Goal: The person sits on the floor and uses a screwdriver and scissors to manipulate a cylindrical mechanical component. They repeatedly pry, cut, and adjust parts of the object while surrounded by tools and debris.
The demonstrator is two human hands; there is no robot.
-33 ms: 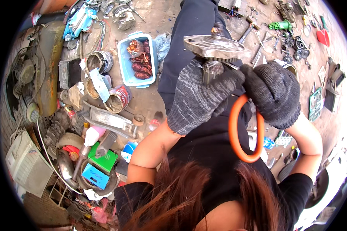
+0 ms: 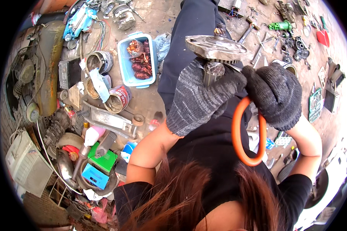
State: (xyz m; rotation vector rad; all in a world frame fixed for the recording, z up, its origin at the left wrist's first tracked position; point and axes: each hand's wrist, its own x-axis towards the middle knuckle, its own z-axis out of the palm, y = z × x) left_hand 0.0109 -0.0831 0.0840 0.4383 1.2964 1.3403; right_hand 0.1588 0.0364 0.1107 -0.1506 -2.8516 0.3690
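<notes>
My left hand [image 2: 196,96], in a grey knit glove, is closed round the short stem under a round, greasy metal motor part [image 2: 219,50]. The part is tilted so its disc shows nearly edge-on, with a copper-coloured bit on top. My right hand [image 2: 275,92], in a dark grey glove, is shut on a tool with an orange loop handle [image 2: 236,131] that hangs below the fist. A thin metal tip points from this hand toward the underside of the disc; whether it touches is hard to tell. The gloves hide the rest of the tool.
Beyond my left arm stands a light blue basin [image 2: 121,57] holding reddish-brown copper windings. Open cans [image 2: 117,101], a floor jack [image 2: 108,119] and a green box [image 2: 106,157] lie nearer. Hand tools [image 2: 261,46] and loose metal parts are scattered at the far right.
The metal part has shifted slightly to the right. My right hand and the orange loop have moved a little to the right and nearer to me.
</notes>
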